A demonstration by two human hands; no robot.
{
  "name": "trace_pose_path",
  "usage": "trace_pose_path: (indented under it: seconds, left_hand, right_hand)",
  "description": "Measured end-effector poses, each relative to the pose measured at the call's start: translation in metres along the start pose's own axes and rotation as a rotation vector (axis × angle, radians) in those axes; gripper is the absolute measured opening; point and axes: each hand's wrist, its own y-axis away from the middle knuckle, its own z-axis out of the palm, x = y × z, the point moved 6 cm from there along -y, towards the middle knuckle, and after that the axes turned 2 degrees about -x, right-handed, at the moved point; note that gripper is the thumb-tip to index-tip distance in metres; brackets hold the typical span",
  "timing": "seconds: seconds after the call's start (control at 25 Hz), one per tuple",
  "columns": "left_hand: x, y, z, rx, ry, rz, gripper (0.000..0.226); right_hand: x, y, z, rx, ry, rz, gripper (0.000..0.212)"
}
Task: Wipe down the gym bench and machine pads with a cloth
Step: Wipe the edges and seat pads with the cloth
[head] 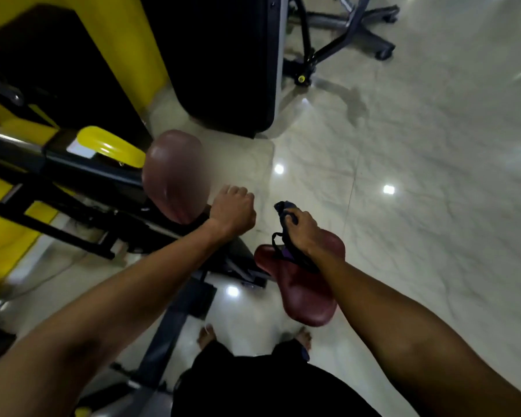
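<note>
We see a dark reddish-brown seat pad at 5 o'clock, and a paler, blurred mauve-brown upper pad at 9 o'clock of centre. The cloth near centre is dark navy with a purple patch. At 10 o'clock the machine frame is bright yellow and black, with a glossy yellow cap. At 12 o'clock a black pad is edged in grey. The floor is pale grey-white tile, faintly veined like marble. Our shorts at 6 o'clock are black.
</note>
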Motion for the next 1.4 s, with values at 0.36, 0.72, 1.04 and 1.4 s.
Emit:
trace_pose_path:
  seconds: [0.36, 0.72, 1.04, 1.4]
  left_hand:
    - [0.061, 0.031, 0.182, -0.363, 0.482, -0.243, 0.039]
    - [0.059, 0.016, 0.292, -0.282, 1.007, -0.396, 0.054]
    - [0.056, -0.019, 0.308, -0.076, 1.012, -0.347, 0.039]
    - [0.084, -0.059, 0.294, 0.01, 0.62, -0.194, 0.042]
  right_hand:
    - [0.072, 0.009, 0.079, -0.202, 0.107, -0.012, 0.041]
    - [0.093, -0.033, 0.168, -0.107, 0.505, -0.011, 0.061]
    - [0.15, -0.074, 0.098, 0.2, 0.648, -0.285, 0.034]
    - [0.147, -0.066, 0.126, 0.114, 0.511, -0.335, 0.038]
